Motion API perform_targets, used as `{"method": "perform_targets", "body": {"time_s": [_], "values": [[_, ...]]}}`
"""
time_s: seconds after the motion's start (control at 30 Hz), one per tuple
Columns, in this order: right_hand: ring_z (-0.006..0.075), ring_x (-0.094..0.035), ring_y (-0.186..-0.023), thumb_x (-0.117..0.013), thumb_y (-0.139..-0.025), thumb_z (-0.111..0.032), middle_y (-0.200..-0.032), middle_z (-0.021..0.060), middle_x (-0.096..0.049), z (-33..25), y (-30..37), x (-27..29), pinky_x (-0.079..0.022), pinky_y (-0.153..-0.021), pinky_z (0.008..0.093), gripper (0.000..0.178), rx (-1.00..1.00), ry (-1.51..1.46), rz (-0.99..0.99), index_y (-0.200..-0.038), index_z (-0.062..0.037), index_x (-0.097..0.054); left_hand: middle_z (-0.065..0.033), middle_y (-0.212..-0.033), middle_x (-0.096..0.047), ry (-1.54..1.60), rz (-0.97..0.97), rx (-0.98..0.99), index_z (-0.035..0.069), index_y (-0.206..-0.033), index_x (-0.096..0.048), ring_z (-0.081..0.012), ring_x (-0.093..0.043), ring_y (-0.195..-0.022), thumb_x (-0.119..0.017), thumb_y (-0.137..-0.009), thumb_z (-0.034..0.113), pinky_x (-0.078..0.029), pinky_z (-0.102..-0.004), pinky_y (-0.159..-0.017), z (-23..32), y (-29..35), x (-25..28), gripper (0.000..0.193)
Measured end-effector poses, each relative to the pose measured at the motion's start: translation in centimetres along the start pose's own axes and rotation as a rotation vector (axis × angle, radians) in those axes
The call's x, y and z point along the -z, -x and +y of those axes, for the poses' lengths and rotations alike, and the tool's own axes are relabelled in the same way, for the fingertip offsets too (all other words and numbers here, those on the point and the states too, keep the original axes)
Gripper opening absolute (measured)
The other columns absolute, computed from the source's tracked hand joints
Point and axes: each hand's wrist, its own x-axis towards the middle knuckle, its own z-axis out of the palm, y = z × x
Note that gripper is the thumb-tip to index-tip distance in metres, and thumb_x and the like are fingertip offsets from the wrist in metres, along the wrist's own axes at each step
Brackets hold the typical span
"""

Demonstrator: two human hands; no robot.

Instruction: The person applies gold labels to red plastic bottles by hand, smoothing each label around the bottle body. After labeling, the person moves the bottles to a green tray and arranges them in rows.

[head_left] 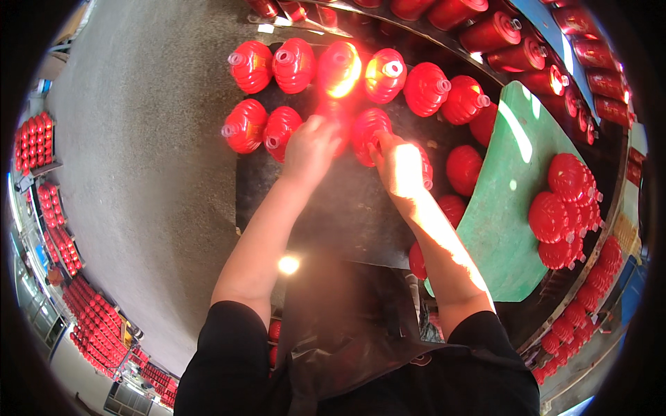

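Note:
Both of my arms reach forward over a dark board (312, 211) that carries red, rounded, ribbed bottles with short clear necks. My left hand (311, 149) is closed, with its fingers at a red bottle (335, 121) in the nearer row; glare and the hand hide the bottle's neck. My right hand (401, 163) pinches the neck of a neighbouring red bottle (369, 132), thumb and forefinger together. Left of my left hand lie two more bottles, the nearer one a ribbed bottle (281, 132). A farther row, including a bottle (294, 66), lies beyond my hands.
At the right, a green sheet (492, 229) bears a cluster of red bottles (565, 208). Red cylindrical vessels (499, 38) fill a rack at the far right. Grey floor (166, 139) stretches left, where stacked red bottles (97, 326) line the side.

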Motion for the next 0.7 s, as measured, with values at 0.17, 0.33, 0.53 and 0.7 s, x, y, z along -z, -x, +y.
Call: {"method": "perform_targets", "body": {"time_s": [0.17,0.33,0.53,0.7], "values": [[0.0435,-0.068,-0.082,-0.071,-0.092,-0.021,-0.092,0.0241,-0.07,-0.6,0.0,-0.2,-0.054,-0.073,0.0497,0.026,0.039,0.026,0.071,-0.109,-0.0011,-0.067,-0.0142,-0.111,-0.065,-0.009,-0.11,0.056,0.006,-0.116,-0.069,-0.034,-0.065,-0.101,-0.084,-0.079,0.015,-0.054,-0.0444,-0.089,0.6,-0.2,1.3,0.041],[0.0405,-0.068,-0.097,-0.076,-0.089,-0.025,-0.109,0.0223,-0.068,-0.1,1.9,1.8,-0.053,-0.081,0.0499,0.041,-0.133,-0.19,0.06,-0.122,-0.0027,-0.068,-0.0139,-0.115,-0.063,-0.369,0.216,0.167,0.008,-0.124,-0.067,-0.0361,-0.059,-0.112,-0.088,-0.075,0.019,-0.049,-0.0478,-0.098,-0.9,1.7,4.1,0.055],[0.0356,-0.066,-0.098,-0.078,-0.086,-0.033,-0.106,0.0178,-0.067,3.8,7.2,3.9,-0.053,-0.083,0.0472,0.048,-0.122,0.396,0.162,-0.124,-0.0063,-0.068,-0.0093,-0.09,-0.066,-0.275,0.215,0.158,0.006,-0.08,-0.071,-0.0317,-0.067,-0.087,-0.085,-0.071,0.006,-0.055,-0.0434,-0.08,-4.6,2.2,4.4,0.016],[0.0332,-0.068,-0.069,-0.075,-0.089,-0.022,-0.082,0.0141,-0.068,7.0,8.3,2.0,-0.054,-0.06,0.0429,0.035,-0.035,0.11,0.157,-0.119,-0.005,-0.069,-0.0094,-0.088,-0.066,-0.252,0.192,0.103,0.006,-0.077,-0.069,-0.0313,-0.066,-0.084,-0.084,-0.069,0.002,-0.054,-0.0436,-0.077,-5.1,0.9,4.3,0.017]]}}
